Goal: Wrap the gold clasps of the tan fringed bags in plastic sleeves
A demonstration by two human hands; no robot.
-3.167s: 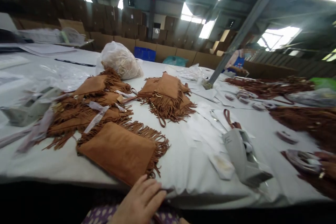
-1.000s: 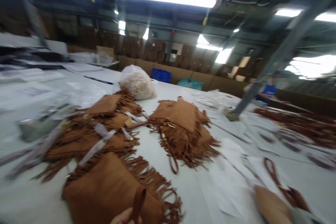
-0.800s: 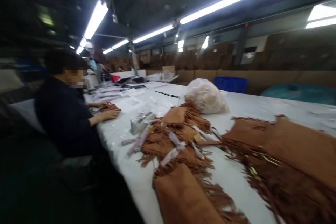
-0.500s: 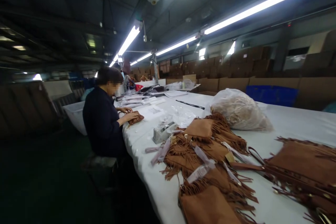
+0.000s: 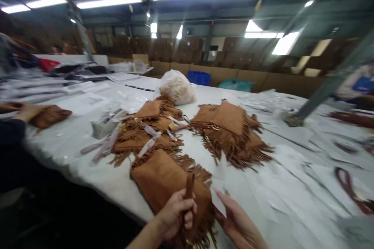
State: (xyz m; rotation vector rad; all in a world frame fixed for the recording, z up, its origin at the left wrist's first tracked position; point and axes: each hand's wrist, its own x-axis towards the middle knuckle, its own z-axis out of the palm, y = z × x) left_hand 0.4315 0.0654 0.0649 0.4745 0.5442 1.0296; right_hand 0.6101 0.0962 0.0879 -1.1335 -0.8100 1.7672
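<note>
My left hand (image 5: 177,214) is closed around a brown leather strap (image 5: 189,184), whose end sticks up above the fist. Behind it on the table lies a tan fringed suede bag (image 5: 162,173). My right hand (image 5: 236,220), slightly blurred, has a thin white strip (image 5: 219,202) between thumb and fingers, beside the bag's fringe. Beyond the hands lies a pile of fringed bags (image 5: 131,140) with wrapped straps. To the right of that pile, more fringed bags (image 5: 230,118) are stacked.
A tape dispenser (image 5: 106,124) stands left of the pile. Farther back sits a stuffed clear plastic bag (image 5: 177,87). White sheets (image 5: 280,190) spread over the table's right side, near a metal post (image 5: 318,89). At left, a co-worker's hand (image 5: 27,112) touches a brown item.
My view has swung right and down. Both my hands now show, the left gripping a strap. The co-worker is now mostly cut off at the left edge.
</note>
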